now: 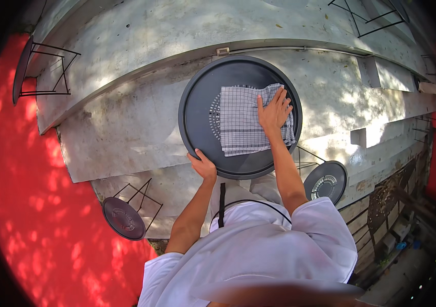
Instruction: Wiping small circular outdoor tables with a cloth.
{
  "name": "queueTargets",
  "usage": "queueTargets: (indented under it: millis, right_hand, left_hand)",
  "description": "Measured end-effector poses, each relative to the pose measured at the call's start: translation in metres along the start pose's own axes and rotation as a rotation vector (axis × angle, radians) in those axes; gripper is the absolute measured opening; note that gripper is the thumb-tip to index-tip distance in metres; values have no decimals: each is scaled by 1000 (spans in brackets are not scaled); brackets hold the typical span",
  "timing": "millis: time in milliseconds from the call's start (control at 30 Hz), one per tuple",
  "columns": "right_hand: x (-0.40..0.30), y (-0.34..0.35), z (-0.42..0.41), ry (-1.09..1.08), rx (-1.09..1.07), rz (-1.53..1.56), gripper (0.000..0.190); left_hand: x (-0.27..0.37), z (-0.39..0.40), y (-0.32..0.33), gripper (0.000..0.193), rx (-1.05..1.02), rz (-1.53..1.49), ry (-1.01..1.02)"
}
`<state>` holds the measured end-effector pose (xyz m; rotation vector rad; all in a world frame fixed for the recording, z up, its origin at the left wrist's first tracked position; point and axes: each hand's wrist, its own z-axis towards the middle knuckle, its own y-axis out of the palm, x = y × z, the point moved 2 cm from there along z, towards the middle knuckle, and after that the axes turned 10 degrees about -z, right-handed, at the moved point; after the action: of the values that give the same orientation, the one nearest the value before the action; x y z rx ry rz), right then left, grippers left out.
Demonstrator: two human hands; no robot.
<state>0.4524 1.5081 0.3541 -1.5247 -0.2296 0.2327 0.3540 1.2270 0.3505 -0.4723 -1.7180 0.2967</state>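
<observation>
A round dark grey table top with a raised rim and a ring of small punched holes is in front of me at waist height. My left hand grips its near left rim, thumb on top and the other fingers partly hidden. On the right half of the top lies a folded black-and-white checked cloth, covering part of the hole pattern. Flat on the cloth's right side rests my right hand, fingers slightly spread. The cloth is bunched around that hand. What supports the table top is hidden beneath it.
Wide grey concrete steps surround me, with red flooring along the left. Similar round tables on thin black legs stand at lower left, right and upper left. A pipe follows one step edge.
</observation>
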Motion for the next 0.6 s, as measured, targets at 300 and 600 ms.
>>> queueTargets:
  millis: [300,600]
  right_hand:
    - [-58,-3,51,-86,27,0,95]
    - [15,-8,7,-30,62,-61,93]
  left_hand:
    - [10,-1,8,42,-9,-71,-52]
    - [1,-1,2,42,-6,-9,-18]
